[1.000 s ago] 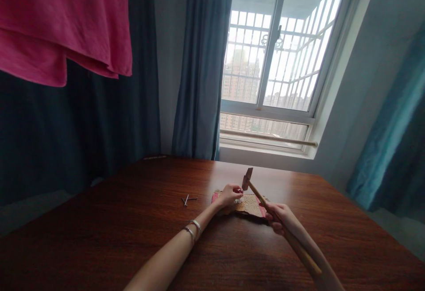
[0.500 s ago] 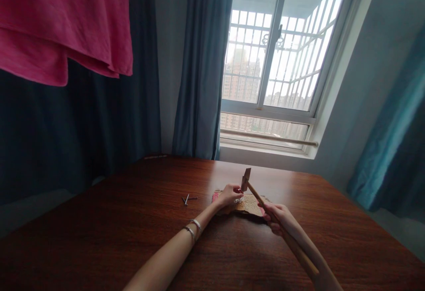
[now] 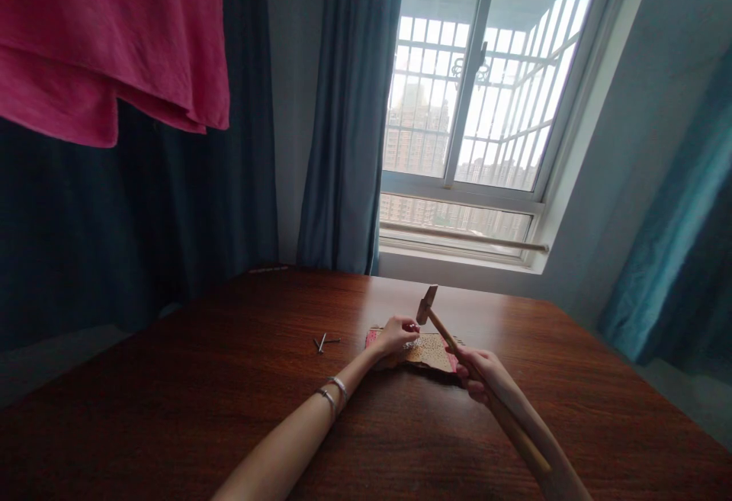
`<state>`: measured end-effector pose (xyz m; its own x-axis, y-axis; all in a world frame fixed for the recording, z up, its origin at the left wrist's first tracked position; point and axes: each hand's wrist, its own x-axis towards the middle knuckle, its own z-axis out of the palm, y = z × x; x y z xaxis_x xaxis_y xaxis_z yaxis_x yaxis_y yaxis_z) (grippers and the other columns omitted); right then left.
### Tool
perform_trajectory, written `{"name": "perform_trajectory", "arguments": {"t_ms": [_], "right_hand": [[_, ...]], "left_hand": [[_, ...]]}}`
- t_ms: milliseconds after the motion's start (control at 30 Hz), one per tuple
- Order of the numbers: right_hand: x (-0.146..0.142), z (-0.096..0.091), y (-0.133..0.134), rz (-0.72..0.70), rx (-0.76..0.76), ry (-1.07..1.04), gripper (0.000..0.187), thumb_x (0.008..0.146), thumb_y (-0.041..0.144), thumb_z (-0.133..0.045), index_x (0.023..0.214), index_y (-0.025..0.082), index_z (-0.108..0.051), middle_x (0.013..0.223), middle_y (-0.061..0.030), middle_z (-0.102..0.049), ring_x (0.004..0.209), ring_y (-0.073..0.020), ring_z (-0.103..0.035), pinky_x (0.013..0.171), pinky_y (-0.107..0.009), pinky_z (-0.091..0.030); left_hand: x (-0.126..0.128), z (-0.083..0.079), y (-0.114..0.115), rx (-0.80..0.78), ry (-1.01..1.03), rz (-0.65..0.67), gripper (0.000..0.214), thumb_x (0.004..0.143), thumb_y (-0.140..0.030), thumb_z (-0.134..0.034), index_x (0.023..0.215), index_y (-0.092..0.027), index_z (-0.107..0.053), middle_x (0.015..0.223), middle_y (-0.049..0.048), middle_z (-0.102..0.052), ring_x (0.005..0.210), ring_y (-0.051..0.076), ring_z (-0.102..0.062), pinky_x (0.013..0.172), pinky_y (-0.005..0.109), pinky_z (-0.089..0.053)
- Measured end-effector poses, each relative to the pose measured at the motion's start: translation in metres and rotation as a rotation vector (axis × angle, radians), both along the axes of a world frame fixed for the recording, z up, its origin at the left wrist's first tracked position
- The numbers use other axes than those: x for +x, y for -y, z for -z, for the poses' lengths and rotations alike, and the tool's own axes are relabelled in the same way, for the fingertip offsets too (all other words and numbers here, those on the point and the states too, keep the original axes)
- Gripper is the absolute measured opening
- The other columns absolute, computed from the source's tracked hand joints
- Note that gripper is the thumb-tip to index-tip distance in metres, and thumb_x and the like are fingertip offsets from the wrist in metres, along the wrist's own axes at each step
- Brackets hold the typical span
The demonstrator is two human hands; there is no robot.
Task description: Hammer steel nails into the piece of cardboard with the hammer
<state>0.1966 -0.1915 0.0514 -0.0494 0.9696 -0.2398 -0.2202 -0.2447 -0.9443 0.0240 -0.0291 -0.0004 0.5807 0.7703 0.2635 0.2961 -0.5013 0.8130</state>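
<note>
My right hand (image 3: 480, 371) is wrapped round the wooden handle of a hammer (image 3: 426, 306). The hammer's head is raised just above the fingertips of my left hand (image 3: 399, 335), and the lower handle runs back along my forearm. My left hand rests at the left part of a dotted, ragged-edged brown board (image 3: 430, 351) with pink ends. Its thumb and fingers are pinched together at the tips; what they hold is too small and hidden to make out. Left of this hand, several nails (image 3: 322, 343) lie loose on the table.
The brown wooden table (image 3: 188, 409) extends around the board. Behind it are a barred window (image 3: 463, 104) and a blue curtain (image 3: 346, 142). A pink cloth (image 3: 114, 43) hangs at the upper left.
The hammer's head has tilted and shifted slightly to the right, and my right hand has moved a little with it. My left hand and the board stay in place.
</note>
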Motion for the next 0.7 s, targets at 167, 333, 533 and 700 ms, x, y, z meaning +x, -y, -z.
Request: {"name": "perform_trajectory", "arguments": {"t_ms": [167, 333, 533, 700], "right_hand": [[0.000, -0.002, 0.001, -0.004, -0.001, 0.021, 0.045, 0.066, 0.048, -0.061, 0.097, 0.015, -0.057, 0.053, 0.0058, -0.046, 0.029, -0.0014, -0.033, 0.026, -0.015, -0.020], [0.004, -0.004, 0.001, -0.001, 0.026, 0.041, 0.044, 0.066, 0.048, -0.060, 0.095, 0.015, -0.057, 0.053, 0.0062, -0.045, 0.029, -0.0016, -0.032, 0.026, -0.016, -0.022], [0.021, 0.006, -0.004, 0.184, 0.131, 0.337, 0.035, 0.065, 0.048, -0.057, 0.075, 0.015, -0.056, 0.049, 0.0050, -0.046, 0.029, -0.0047, -0.036, 0.026, -0.018, -0.027], [0.040, 0.023, -0.009, 0.328, 0.134, 0.665, 0.026, 0.067, 0.040, -0.051, 0.072, 0.015, -0.058, 0.043, 0.0064, -0.041, 0.030, -0.0081, -0.039, 0.029, -0.021, -0.031]], "left_hand": [[0.000, 0.002, -0.002, -0.005, 0.001, 0.001, 0.020, 0.066, -0.026, -0.057, 0.079, -0.012, -0.065, 0.073, 0.0025, -0.065, 0.070, 0.014, -0.057, 0.060, 0.020, -0.040], [0.000, 0.001, 0.000, 0.001, -0.013, -0.028, 0.020, 0.066, -0.026, -0.058, 0.079, -0.013, -0.066, 0.075, 0.0027, -0.066, 0.073, 0.015, -0.058, 0.062, 0.020, -0.041], [0.000, 0.000, 0.001, -0.025, -0.018, -0.034, 0.019, 0.066, -0.022, -0.057, 0.080, -0.013, -0.066, 0.079, 0.0026, -0.066, 0.074, 0.014, -0.059, 0.064, 0.019, -0.042], [0.002, 0.005, -0.003, -0.031, 0.000, -0.027, 0.018, 0.066, -0.020, -0.056, 0.079, -0.012, -0.066, 0.079, 0.0029, -0.067, 0.075, 0.014, -0.059, 0.065, 0.020, -0.043]]}}
